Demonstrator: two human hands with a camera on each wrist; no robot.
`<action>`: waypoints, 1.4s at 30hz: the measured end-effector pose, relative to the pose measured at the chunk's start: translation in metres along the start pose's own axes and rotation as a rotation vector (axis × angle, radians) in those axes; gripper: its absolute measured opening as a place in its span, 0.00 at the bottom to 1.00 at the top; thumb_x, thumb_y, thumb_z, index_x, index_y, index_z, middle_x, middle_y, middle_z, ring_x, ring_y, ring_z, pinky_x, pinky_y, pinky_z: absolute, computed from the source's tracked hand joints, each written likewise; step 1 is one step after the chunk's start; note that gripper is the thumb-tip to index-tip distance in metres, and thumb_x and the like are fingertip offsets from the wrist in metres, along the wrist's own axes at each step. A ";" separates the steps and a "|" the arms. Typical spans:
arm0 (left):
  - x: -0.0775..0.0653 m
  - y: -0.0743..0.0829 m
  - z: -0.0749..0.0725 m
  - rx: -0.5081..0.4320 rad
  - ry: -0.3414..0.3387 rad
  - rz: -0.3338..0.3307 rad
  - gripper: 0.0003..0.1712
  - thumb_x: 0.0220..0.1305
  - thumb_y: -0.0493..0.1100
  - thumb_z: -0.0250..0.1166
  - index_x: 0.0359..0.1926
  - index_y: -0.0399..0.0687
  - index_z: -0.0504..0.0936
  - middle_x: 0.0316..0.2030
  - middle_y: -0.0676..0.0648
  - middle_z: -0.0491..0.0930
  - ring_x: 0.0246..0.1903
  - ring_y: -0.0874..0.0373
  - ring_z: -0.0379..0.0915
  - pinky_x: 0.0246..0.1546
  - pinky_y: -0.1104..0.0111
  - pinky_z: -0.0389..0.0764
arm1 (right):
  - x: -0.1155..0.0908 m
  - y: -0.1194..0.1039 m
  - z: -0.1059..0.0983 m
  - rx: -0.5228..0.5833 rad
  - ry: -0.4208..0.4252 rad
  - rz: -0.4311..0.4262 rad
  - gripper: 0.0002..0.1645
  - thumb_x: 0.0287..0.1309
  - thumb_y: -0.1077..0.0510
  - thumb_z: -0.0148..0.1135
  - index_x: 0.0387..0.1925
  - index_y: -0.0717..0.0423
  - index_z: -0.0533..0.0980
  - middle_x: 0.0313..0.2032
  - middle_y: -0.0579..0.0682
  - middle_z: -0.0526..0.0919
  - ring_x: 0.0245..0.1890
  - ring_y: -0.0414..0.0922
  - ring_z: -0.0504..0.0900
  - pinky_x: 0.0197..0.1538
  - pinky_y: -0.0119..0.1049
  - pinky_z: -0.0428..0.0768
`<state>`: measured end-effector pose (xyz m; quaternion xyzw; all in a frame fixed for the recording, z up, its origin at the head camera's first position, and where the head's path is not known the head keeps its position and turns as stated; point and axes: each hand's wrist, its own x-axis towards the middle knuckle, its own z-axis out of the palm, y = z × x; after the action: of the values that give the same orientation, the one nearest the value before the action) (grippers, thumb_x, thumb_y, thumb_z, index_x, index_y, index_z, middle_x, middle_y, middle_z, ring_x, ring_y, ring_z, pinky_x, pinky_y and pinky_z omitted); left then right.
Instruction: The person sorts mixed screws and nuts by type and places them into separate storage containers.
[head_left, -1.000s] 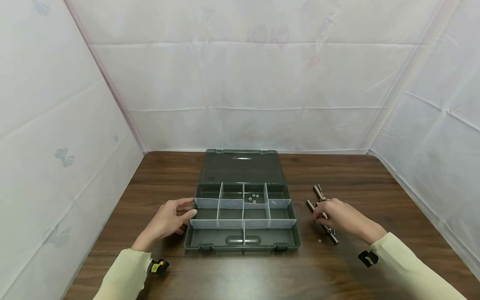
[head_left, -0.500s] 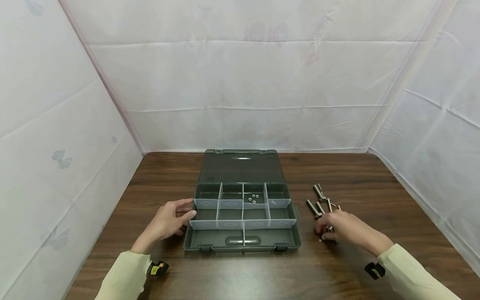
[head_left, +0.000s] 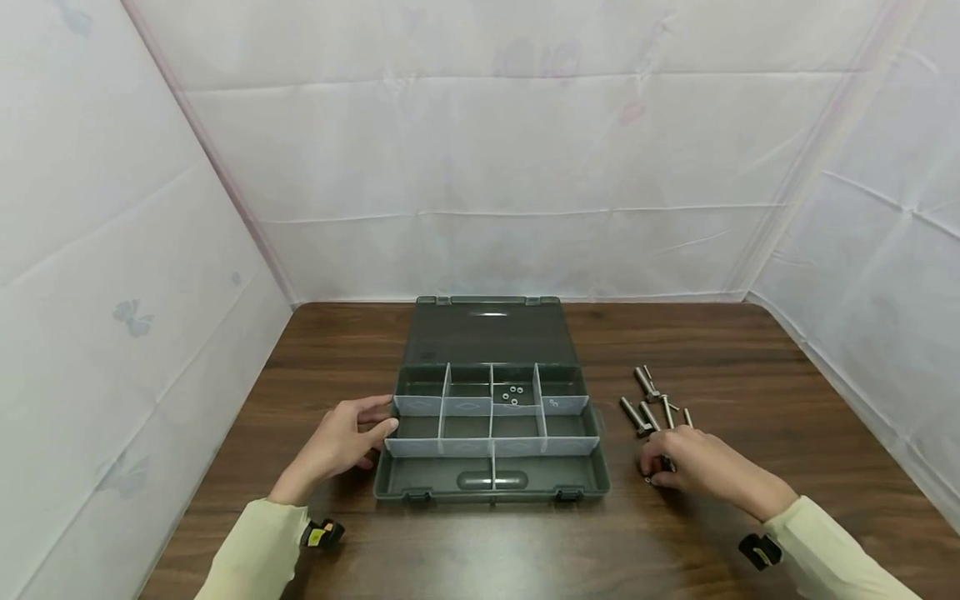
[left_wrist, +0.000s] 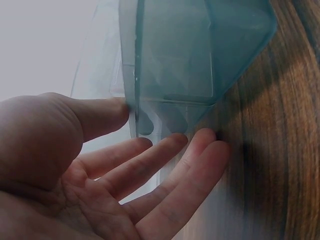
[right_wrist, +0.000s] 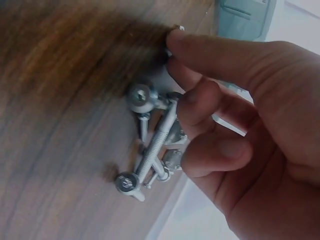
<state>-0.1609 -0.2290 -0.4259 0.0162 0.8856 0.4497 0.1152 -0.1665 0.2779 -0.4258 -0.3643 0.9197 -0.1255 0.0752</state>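
Note:
A dark, see-through compartment box point(head_left: 435, 475) lies with its lid back on the table. My left hand point(head_left: 341, 442) rests at its left side; in the left wrist view the thumb point(left_wrist: 107, 112) touches the rim, and the fingers spread loosely near the wall. Right of the box my right hand point(head_left: 693, 467) bends low over the table, pinching a small nut point(head_left: 648, 480) at the thumb and index fingertips. The other fingers point(right_wrist: 200, 100) curl beside a heap of metal bolts point(right_wrist: 155, 150), partly hidden by that hand in the head view.
Several small nuts point(head_left: 513, 395) lie in one back compartment of the box. More bolts point(head_left: 633, 414) are spread beyond the right hand. White sheeting point(head_left: 525, 167) stands at the back and both sides of the wooden table point(head_left: 480, 550).
My right hand has come from over the bolts toward the near side, down to the small nut. Bolts it covered now show. The left hand stays at the box.

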 end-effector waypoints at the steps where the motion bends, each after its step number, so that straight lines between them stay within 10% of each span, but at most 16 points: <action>1: 0.000 0.001 0.000 0.002 -0.002 0.002 0.32 0.74 0.43 0.65 0.74 0.39 0.69 0.63 0.31 0.77 0.39 0.52 0.85 0.28 0.60 0.87 | 0.000 0.000 -0.001 -0.001 -0.002 -0.001 0.12 0.53 0.56 0.80 0.30 0.36 0.82 0.33 0.30 0.81 0.31 0.33 0.79 0.29 0.34 0.78; 42: -0.002 0.001 0.000 -0.020 0.000 0.025 0.32 0.74 0.42 0.65 0.73 0.35 0.69 0.61 0.30 0.77 0.37 0.53 0.84 0.27 0.59 0.87 | 0.003 -0.008 -0.002 -0.007 0.065 0.017 0.22 0.51 0.64 0.74 0.25 0.36 0.70 0.25 0.33 0.70 0.24 0.30 0.65 0.24 0.29 0.65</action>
<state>-0.1586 -0.2283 -0.4245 0.0264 0.8808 0.4599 0.1097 -0.1636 0.2705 -0.4220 -0.3524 0.9252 -0.1334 0.0453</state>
